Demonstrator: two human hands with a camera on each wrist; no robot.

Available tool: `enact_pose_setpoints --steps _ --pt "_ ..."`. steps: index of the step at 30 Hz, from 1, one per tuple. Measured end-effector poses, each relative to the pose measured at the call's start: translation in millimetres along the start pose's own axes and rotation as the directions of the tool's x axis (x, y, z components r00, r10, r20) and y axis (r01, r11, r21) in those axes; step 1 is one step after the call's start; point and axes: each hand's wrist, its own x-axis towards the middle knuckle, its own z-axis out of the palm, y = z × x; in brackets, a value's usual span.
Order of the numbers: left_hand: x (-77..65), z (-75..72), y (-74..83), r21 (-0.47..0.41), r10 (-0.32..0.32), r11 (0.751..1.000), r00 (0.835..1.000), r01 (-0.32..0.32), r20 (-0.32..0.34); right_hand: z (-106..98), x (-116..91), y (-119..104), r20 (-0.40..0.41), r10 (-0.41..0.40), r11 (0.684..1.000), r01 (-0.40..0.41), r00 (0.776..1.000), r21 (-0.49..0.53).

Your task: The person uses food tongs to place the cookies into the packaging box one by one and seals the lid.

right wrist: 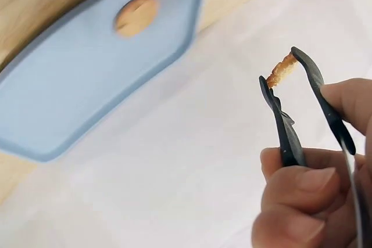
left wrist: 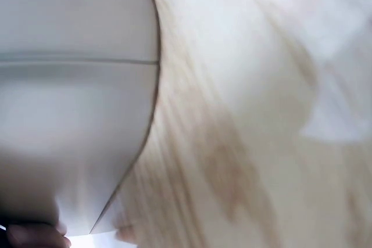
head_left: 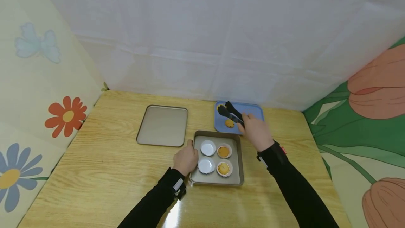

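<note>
My right hand (head_left: pixel 257 133) grips a pair of black-tipped tongs (head_left: pixel 232 114) above the blue tray (head_left: pixel 254 110). In the right wrist view, a golden-brown cookie (right wrist: pixel 282 71) is pinched edge-on between the tong tips. Another cookie (head_left: pixel 229 123) lies on the tray. My left hand (head_left: pixel 186 158) holds the left wall of a square metal baking pan (head_left: pixel 237 178). Inside the pan, two fluted cups on the right hold cookies, one at the back (head_left: pixel 223 151) and one in front (head_left: pixel 224 168). Two white cups on the left, back (head_left: pixel 207 147) and front (head_left: pixel 206 165), show bare insides.
A flat, square metal lid or tray (head_left: pixel 162 126) lies on the wooden table (head_left: pixel 110 171), left of the pan. Behind the table hangs a white cloth (head_left: pixel 190 27). Panels with printed flowers stand at the left (head_left: pixel 34 115) and right (head_left: pixel 357 126).
</note>
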Motion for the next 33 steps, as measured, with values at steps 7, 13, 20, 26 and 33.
enact_pose_setpoints --steps 7,13,20,26,33 --pt "0.0 -2.7 0.7 -0.006 -0.006 1.000 1.000 0.006 0.012 -6 -29 -31 -0.039 -0.097 0.995 0.097 0.994 -0.007" --pt "0.8 -2.7 0.6 -0.002 -0.009 1.000 1.000 0.009 0.004 4 -48 -46 0.038 -0.128 0.991 0.129 0.991 -0.029" --pt "0.3 -0.8 -0.6 0.001 -0.007 1.000 1.000 0.007 -0.004 15 -60 -54 0.114 -0.147 0.988 0.151 0.983 -0.027" --pt "0.7 1.2 -1.6 0.001 0.006 1.000 1.000 -0.006 -0.020 19 -63 -56 0.123 -0.150 0.988 0.154 0.981 -0.020" --pt "1.4 0.6 -1.8 -0.006 0.014 1.000 1.000 -0.014 -0.016 24 -66 -57 0.132 -0.160 0.987 0.163 0.978 -0.009"
